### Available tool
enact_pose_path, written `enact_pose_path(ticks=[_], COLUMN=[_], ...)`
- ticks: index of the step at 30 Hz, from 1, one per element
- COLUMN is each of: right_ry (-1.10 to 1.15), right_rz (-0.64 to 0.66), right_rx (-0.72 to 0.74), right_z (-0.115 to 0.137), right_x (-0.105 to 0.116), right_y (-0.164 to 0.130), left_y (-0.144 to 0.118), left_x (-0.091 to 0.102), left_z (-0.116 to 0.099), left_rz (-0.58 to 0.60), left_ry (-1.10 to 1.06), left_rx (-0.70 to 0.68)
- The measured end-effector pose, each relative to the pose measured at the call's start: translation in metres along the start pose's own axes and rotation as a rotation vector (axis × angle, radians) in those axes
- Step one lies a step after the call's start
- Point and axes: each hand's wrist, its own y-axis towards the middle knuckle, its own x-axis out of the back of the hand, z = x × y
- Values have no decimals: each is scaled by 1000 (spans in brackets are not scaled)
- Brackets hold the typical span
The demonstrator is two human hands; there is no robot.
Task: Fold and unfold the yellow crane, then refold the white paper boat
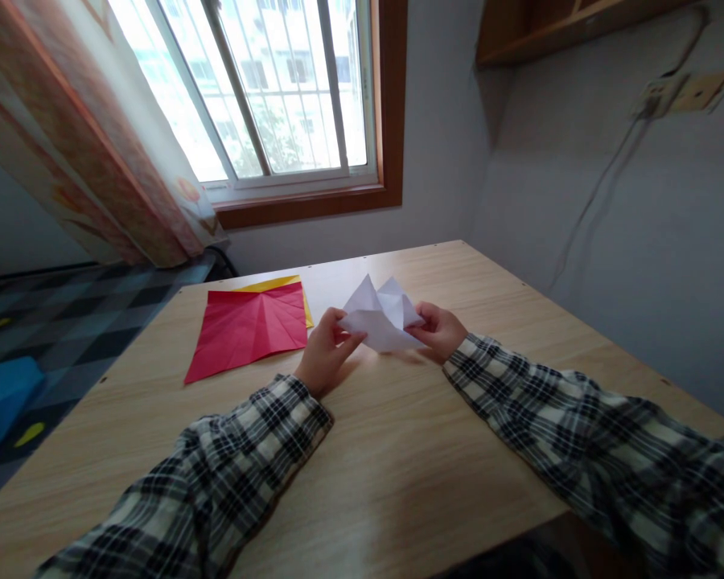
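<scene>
A folded sheet of white paper (381,328) is held up just over the table, with pointed flaps standing at its top. My left hand (329,347) pinches its left corner between thumb and fingers. On the opposite side my right hand (439,330) grips the right corner, its fingertips partly behind the paper. To the left of my left hand lies a creased red sheet of paper (247,334), spread flat. A yellow sheet (277,283) shows from beneath its upper and right edges.
The wooden table (362,466) has its far edge near the wall below a barred window (277,96). A curtain (96,137) hangs at the left. Beyond the left edge, a blue object (6,402) rests on checked cloth (126,301). A cable (600,185) runs down the right wall.
</scene>
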Motion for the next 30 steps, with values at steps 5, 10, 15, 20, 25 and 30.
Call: enact_pose_path(ticks=[5,10,15,20,25,30], right_ry=[111,247,375,391,404,444], right_rz=[11,-62,-93,-76,-51,-29], right_rx=[-41,-156,-231,-260,-246,-263], right_z=[5,8,6,7,6,5], right_x=[-10,-16,-20,-21,-22,-22], right_y=[-6,-4,-2,-3,-3,-2], left_y=[0,0,1,-1,-2,-2], left_x=[-2,-8,-10,-13,-14,-13], left_z=[-2,-8,-10,-12,-17,-22], left_rz=[4,-6,54,158,188,232], left_ry=[3,-221,-331,-170,50,83], left_rx=[9,104,253,293,258,241])
